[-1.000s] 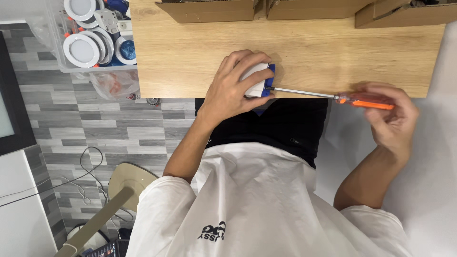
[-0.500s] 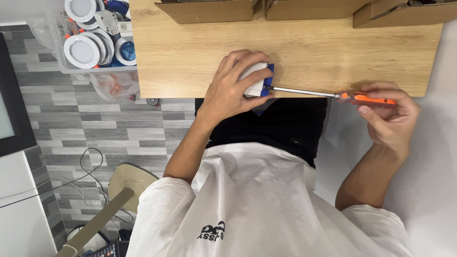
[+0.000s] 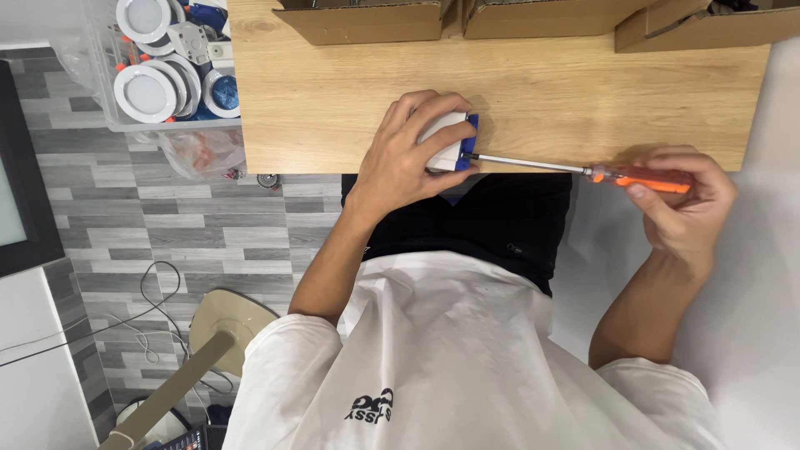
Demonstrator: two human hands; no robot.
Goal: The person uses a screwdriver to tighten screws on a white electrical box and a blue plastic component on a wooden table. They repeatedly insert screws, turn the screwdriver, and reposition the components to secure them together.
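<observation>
My left hand (image 3: 410, 152) presses down on a small white and blue device (image 3: 450, 142) at the near edge of the wooden table (image 3: 333, 100), fingers curled over its top. My right hand (image 3: 683, 208) grips the orange handle of a long screwdriver (image 3: 583, 171) held level with the table edge. The metal shaft runs left and its tip meets the blue side of the device. Most of the device is hidden under my left hand.
Three cardboard boxes (image 3: 367, 18) line the far edge of the table. A clear plastic bin (image 3: 158, 75) of several round white lamp fittings stands at the left, above a grey plank floor (image 3: 167, 217). Cables and a beige stool (image 3: 217, 321) lie lower left.
My right hand has shifted slightly on the screwdriver handle, as if turning it. My left hand and the device stay in place.
</observation>
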